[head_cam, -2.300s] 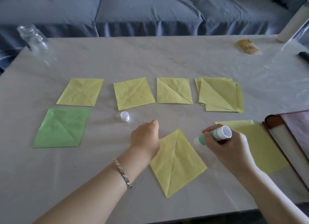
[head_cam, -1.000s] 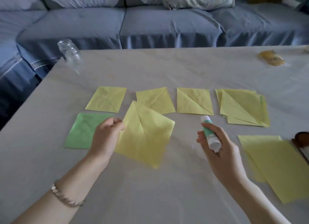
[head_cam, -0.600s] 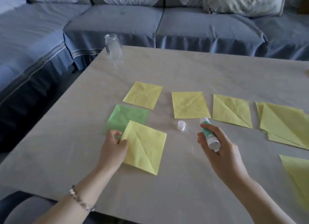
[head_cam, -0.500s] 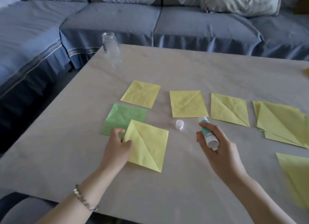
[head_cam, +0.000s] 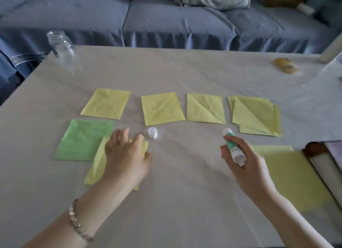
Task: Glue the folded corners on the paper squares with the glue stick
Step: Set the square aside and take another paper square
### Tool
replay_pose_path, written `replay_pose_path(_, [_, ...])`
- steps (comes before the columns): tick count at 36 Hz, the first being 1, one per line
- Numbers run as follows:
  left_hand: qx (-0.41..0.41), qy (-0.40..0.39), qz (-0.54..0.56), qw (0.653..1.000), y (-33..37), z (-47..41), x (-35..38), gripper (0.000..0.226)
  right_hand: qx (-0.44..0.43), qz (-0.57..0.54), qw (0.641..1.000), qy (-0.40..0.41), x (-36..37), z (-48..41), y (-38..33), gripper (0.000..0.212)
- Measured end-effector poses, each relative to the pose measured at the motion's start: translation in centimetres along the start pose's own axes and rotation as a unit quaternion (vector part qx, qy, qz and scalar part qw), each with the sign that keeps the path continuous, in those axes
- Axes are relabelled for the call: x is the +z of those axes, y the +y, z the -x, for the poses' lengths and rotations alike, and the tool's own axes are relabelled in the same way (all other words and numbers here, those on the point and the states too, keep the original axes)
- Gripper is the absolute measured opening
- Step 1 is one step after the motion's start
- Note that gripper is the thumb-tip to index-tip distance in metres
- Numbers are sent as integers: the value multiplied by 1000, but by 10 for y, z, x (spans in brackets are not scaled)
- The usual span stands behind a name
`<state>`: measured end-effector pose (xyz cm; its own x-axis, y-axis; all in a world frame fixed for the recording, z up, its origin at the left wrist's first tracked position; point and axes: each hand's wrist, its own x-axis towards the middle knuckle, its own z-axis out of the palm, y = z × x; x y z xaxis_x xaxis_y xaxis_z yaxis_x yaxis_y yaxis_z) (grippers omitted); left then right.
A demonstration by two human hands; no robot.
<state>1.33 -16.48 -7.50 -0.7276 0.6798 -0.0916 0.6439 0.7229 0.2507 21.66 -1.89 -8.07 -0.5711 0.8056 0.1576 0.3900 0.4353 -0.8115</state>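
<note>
My right hand [head_cam: 246, 166] grips an uncapped green and white glue stick [head_cam: 233, 148], its tip pointing away from me above the table. My left hand [head_cam: 125, 155] lies flat on a yellow folded square [head_cam: 96, 166], which rests on the table and overlaps the corner of a green folded square [head_cam: 81, 140]. The white cap [head_cam: 152, 132] stands just beyond my left fingers. Three yellow folded squares [head_cam: 106, 103] [head_cam: 162, 108] [head_cam: 204, 108] form a row further back, with a stack of yellow folded squares [head_cam: 256, 115] at its right end.
Flat yellow sheets [head_cam: 292, 175] lie under my right wrist, beside a brown book or case [head_cam: 325, 161] at the right edge. A clear glass jar [head_cam: 62, 46] stands at the back left corner, a small yellow wrapper [head_cam: 285, 65] at the back right. A blue sofa [head_cam: 166, 20] runs behind the table.
My left hand carried the yellow square leftward from the table's middle, laid it beside the green square and now rests flat on it. My right hand kept hold of the glue stick.
</note>
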Motion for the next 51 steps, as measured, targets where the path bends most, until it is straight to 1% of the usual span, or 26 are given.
replay_pose_path(2, [93, 31, 75, 992, 25, -8, 10, 30, 4, 4, 1000, 14, -13, 3, 10, 39])
replay_pose_path(3, [116, 17, 101, 988, 41, -10, 12, 29, 6, 4, 1000, 20, -19, 4, 14, 38])
replay_pose_path(6, [150, -71, 155, 974, 89, -12, 26, 30, 12, 4, 999, 51, -38, 9, 26, 39])
replay_pose_path(8, [166, -114, 173, 964, 120, -15, 39, 31, 15, 4, 997, 80, -51, 12, 33, 39])
replay_pose_path(11, [208, -143, 160, 954, 161, -11, 57, 31, 11, 18, 991, 130, -71, 15, 48, 37])
replay_pose_path(12, [221, -151, 156, 951, 173, -9, 64, 34, 15, 16, 989, 144, -77, 16, 54, 34])
replay_pose_path(14, [241, -157, 157, 945, 193, -7, 77, 39, 28, -9, 986, 165, -88, 18, 65, 21])
replay_pose_path(15, [249, -158, 160, 942, 203, -5, 82, 41, 34, -15, 984, 177, -93, 19, 70, 20])
replay_pose_path(17, [268, -155, 153, 938, 220, -3, 90, 47, 37, -12, 980, 193, -103, 20, 77, 23])
replay_pose_path(20, [295, -157, 112, 936, 244, -3, 98, 56, 38, -10, 979, 199, -113, 23, 85, 28])
replay_pose_path(23, [298, -184, 55, 935, 262, -4, 102, 57, 50, -5, 979, 196, -118, 26, 93, 32])
replay_pose_path(25, [288, -199, 33, 936, 269, -7, 104, 58, 57, -10, 979, 197, -119, 28, 97, 30])
replay_pose_path(27, [266, -209, 48, 940, 270, -10, 106, 55, 61, -9, 978, 199, -119, 29, 99, 27])
replay_pose_path(30, [251, -205, 86, 942, 264, -11, 106, 32, 59, -11, 978, 201, -119, 29, 99, 33])
replay_pose_path(31, [257, -198, 95, 941, 260, -11, 105, 24, 57, -15, 977, 204, -119, 29, 98, 31])
replay_pose_path(33, [257, -193, 121, 939, 252, -11, 102, 16, 41, -21, 975, 218, -120, 28, 93, 24])
replay_pose_path(35, [247, -206, 161, 933, 242, -13, 95, 12, 19, -22, 973, 228, -122, 27, 87, 23])
replay_pose_path(38, [221, -244, 217, 919, 221, -20, 77, 14, -9, -38, 972, 231, -123, 25, 76, 25])
replay_pose_path(42, [209, -294, 262, 895, 178, -29, 47, 12, -21, -26, 975, 221, -117, 23, 66, 22])
replay_pose_path(44, [194, -310, 255, 895, 154, -31, 35, 22, -16, -34, 977, 209, -109, 23, 62, 22])
replay_pose_path(45, [191, -308, 238, 901, 142, -31, 31, 25, -14, -37, 979, 201, -104, 23, 59, 22])
replay_pose_path(48, [202, -275, 160, 926, 109, -30, 23, 15, -9, -38, 986, 164, -83, 23, 51, 26])
replay_pose_path(51, [191, -250, 138, 939, 88, -26, 22, 13, 3, -32, 991, 129, -56, 24, 45, 34])
